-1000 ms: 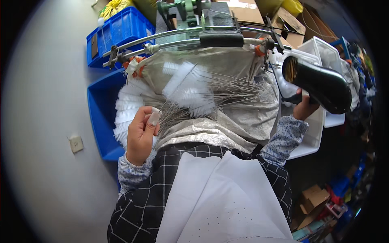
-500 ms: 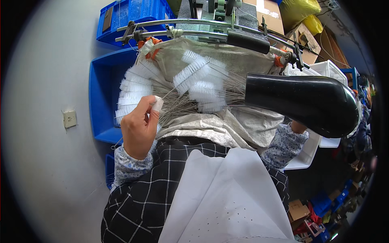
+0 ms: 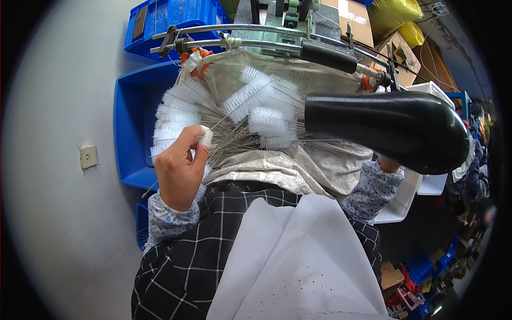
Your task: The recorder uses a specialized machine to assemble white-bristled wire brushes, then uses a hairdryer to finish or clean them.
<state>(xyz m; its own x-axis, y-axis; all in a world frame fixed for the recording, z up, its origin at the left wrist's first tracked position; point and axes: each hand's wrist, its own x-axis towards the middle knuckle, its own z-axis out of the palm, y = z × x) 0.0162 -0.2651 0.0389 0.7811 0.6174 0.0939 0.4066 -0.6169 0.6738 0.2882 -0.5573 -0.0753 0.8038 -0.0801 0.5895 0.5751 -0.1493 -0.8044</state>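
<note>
My left hand point(image 3: 181, 165), with white tape on its thumb and a fingertip, pinches the thin twisted wire of a white bristle brush point(image 3: 248, 98). The bristle head slants up and right from the fingers. Over the right of the heap hangs a black hair dryer point(image 3: 384, 128), its nozzle turned left toward the bristles. My right hand point(image 3: 390, 165) is closed on it from below, most of its fingers hidden behind the dryer body. Several more white wire brushes point(image 3: 175, 120) lie fanned out on a pale cloth point(image 3: 272, 168) across my lap.
A blue bin point(image 3: 130, 133) stands at the left beside the wall, with another blue crate point(image 3: 181, 21) beyond it. Metal rails with a black sleeve point(image 3: 328, 56) cross the far side. White crates point(image 3: 400, 200) stand at the right, and cardboard boxes point(image 3: 357, 24) at the far right.
The hair dryer has shifted left and slightly up, bringing its nozzle closer to the held brush. My left hand keeps its pinch, and the held brush has tilted or shifted slightly.
</note>
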